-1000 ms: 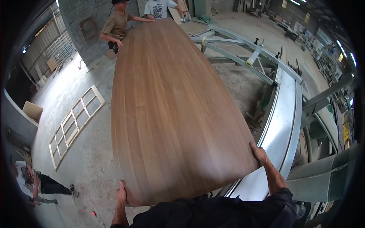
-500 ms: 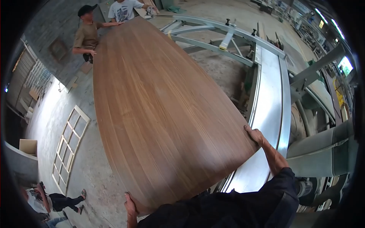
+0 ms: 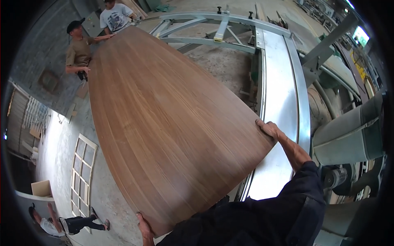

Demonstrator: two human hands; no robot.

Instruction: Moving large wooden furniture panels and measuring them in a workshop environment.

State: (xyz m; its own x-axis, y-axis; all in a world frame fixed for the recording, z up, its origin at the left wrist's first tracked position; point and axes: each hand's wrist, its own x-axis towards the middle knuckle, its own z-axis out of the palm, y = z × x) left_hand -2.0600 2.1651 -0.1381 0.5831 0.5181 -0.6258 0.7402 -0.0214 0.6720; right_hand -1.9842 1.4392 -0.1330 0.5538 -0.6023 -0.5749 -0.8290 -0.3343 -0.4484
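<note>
A large brown wood-grain panel (image 3: 168,119) stretches from my body to the far left. My left hand (image 3: 144,226) grips its near left edge, thumb on the top face and fingers hidden beneath. At the near right edge my right hand (image 3: 267,128) clasps the panel the same way. The far end is held by a person in a brown shirt and cap (image 3: 79,51), with one hand on the left edge and one on the far edge. Beside that person, another in a white T-shirt (image 3: 116,17) stands close to the panel's far end.
To the right runs the long metal table of a machine (image 3: 281,94), joined to a grey metal frame (image 3: 205,40) at the back. A pale lattice frame (image 3: 83,176) lies on the floor at left. Another person (image 3: 67,223) walks at the lower left. Grey ducting (image 3: 344,137) stands right.
The panel's far end and the people there appear further left in view, along with the machine. The walking person at lower left has shifted right. Both my hands keep their hold.
</note>
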